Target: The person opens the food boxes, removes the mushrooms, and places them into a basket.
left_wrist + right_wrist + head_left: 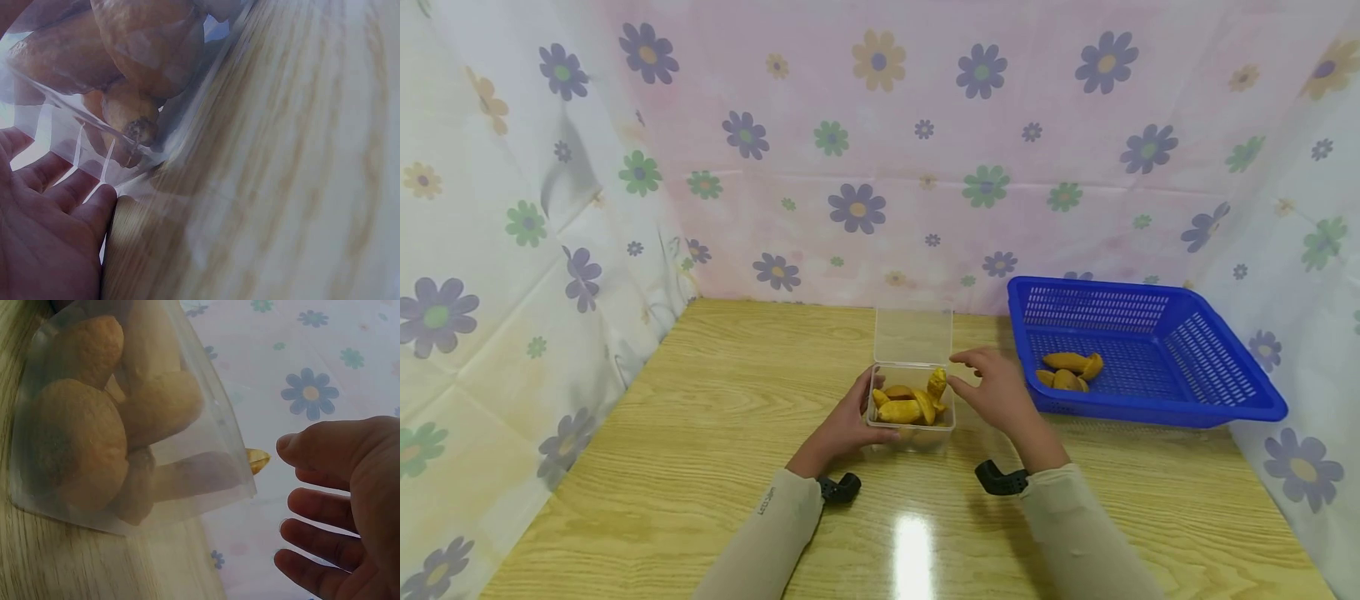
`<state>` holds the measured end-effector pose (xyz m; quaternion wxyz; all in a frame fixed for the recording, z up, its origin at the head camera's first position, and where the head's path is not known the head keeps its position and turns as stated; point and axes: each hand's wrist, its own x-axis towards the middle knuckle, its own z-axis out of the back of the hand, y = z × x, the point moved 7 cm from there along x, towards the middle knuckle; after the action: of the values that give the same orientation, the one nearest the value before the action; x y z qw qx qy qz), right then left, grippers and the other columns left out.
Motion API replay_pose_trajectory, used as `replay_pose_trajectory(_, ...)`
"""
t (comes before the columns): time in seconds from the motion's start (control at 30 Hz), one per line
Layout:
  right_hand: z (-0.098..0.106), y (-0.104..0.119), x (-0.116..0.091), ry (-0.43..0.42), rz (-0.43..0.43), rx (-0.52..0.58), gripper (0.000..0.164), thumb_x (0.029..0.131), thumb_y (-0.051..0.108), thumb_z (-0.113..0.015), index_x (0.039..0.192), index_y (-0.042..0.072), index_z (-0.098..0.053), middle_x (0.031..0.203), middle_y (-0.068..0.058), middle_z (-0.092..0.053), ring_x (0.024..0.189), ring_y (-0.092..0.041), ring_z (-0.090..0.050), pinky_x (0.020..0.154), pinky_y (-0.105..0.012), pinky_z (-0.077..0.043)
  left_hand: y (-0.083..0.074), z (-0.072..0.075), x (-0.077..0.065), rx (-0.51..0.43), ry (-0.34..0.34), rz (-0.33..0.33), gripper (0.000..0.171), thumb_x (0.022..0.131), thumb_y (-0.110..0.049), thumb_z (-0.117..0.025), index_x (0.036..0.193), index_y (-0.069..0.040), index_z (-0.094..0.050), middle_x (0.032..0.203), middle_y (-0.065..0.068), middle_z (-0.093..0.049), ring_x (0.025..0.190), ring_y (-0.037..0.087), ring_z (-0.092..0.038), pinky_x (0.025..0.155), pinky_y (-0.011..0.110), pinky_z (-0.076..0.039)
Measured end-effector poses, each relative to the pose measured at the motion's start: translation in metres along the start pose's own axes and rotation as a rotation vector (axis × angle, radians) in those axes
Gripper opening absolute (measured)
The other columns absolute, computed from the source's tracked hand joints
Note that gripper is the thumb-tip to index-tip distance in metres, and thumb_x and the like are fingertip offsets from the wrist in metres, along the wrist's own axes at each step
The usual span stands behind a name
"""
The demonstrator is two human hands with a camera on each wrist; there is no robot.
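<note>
A clear plastic box stands on the table with its lid raised at the back. Several yellow-brown mushrooms fill it, and one upright mushroom pokes above the rim at the right. My left hand grips the box by its left side, thumb along the front; in the left wrist view its fingers lie against the clear wall. Just right of the box is my right hand, fingers loosely bent and holding nothing. The right wrist view shows a gap between its thumb and the mushroom tip.
A blue plastic basket with slotted walls stands at the right, a few more mushrooms in its left end. Underneath is a wood-grain table. Flowered cloth hangs at the back and both sides.
</note>
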<state>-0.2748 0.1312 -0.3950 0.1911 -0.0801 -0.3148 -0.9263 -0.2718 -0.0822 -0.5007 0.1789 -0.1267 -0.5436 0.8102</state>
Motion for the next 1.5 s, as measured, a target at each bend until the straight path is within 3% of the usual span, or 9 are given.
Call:
replay_pose_trajectory(0.1,-0.003,0.002,0.001,0.007,-0.002,-0.008,0.034,0.091,0.026,-0.069,0.121,0.01,-0.068,0.121,-0.014,-0.063,0.105,-0.033,-0.062,0.088,-0.047,-0.055,-0.001,0.0,0.0,0.001,0.001,-0.003,0.118,0.079,-0.026,-0.082,0.157,-0.019,0.006,0.159,0.016,-0.018,0.15,0.031,-0.014,0.12,0.051,-0.019)
replay_pose_trajectory(0.43,-0.013,0.005,0.005,0.054,-0.008,0.001,0.034,0.091,0.025,-0.069,0.122,0.011,-0.067,0.123,-0.012,-0.065,0.114,-0.033,-0.061,0.092,-0.049,-0.052,-0.004,0.002,-0.003,-0.008,-0.042,-0.031,0.114,0.076,-0.036,-0.083,0.157,-0.031,-0.003,0.157,0.007,-0.027,0.149,0.028,-0.022,0.119,0.051,-0.023)
replay_pose_trajectory(0.73,-0.017,0.009,0.008,0.05,0.008,-0.027,0.032,0.089,0.023,-0.071,0.119,0.011,-0.069,0.113,-0.008,-0.067,0.106,-0.031,-0.063,0.089,-0.047,-0.052,-0.01,0.002,-0.003,-0.011,-0.015,-0.01,0.116,0.079,-0.027,-0.082,0.157,-0.024,0.003,0.159,0.013,-0.021,0.15,0.03,-0.018,0.12,0.051,-0.02)
replay_pose_trajectory(1.0,-0.022,0.008,0.01,0.049,-0.048,-0.052,0.032,0.088,0.023,-0.072,0.118,0.012,-0.069,0.113,-0.008,-0.065,0.104,-0.031,-0.063,0.089,-0.047,-0.052,-0.041,0.005,-0.016,0.001,0.019,-0.011,0.113,0.081,-0.027,-0.08,0.157,-0.011,0.002,0.158,0.021,-0.02,0.148,0.035,-0.019,0.119,0.053,-0.022)
replay_pose_trajectory(1.5,-0.023,0.016,0.009,0.027,-0.042,-0.068,0.027,0.089,0.019,-0.072,0.115,0.011,-0.07,0.114,-0.009,-0.065,0.11,-0.03,-0.058,0.095,-0.048,-0.05,-0.037,0.004,-0.017,-0.055,0.033,0.003,0.114,0.081,-0.028,-0.08,0.157,-0.017,0.004,0.159,0.019,-0.018,0.15,0.032,-0.015,0.12,0.05,-0.021)
